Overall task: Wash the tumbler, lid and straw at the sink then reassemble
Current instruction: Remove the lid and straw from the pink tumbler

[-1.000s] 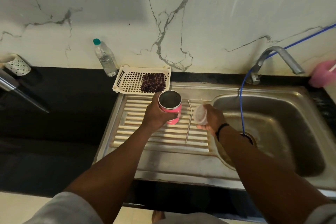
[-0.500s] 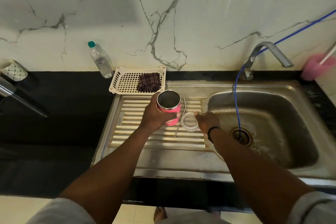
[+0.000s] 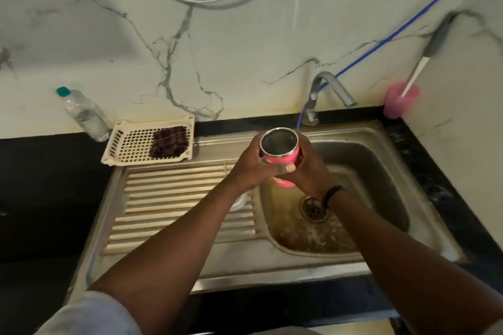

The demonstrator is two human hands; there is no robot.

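The pink steel tumbler (image 3: 281, 150) is upright and open-mouthed, held over the left rim of the sink basin (image 3: 381, 187). My left hand (image 3: 251, 164) grips its left side and my right hand (image 3: 307, 168) grips its right side. The clear lid (image 3: 241, 201) lies on the ribbed drainboard (image 3: 168, 198), mostly hidden under my left forearm. A short bit of the thin metal straw (image 3: 225, 166) shows on the drainboard just left of my left hand.
The tap (image 3: 330, 90) stands behind the basin with a blue hose (image 3: 394, 35) running down to the drain (image 3: 313, 208). A white basket (image 3: 130, 144) with a dark cloth (image 3: 169, 141), a water bottle (image 3: 84, 114) and a pink cup (image 3: 400, 99) line the back.
My right hand set the lid down on the drainboard and joined the left on the tumbler. Both hands carried the tumbler right, over the basin's edge.
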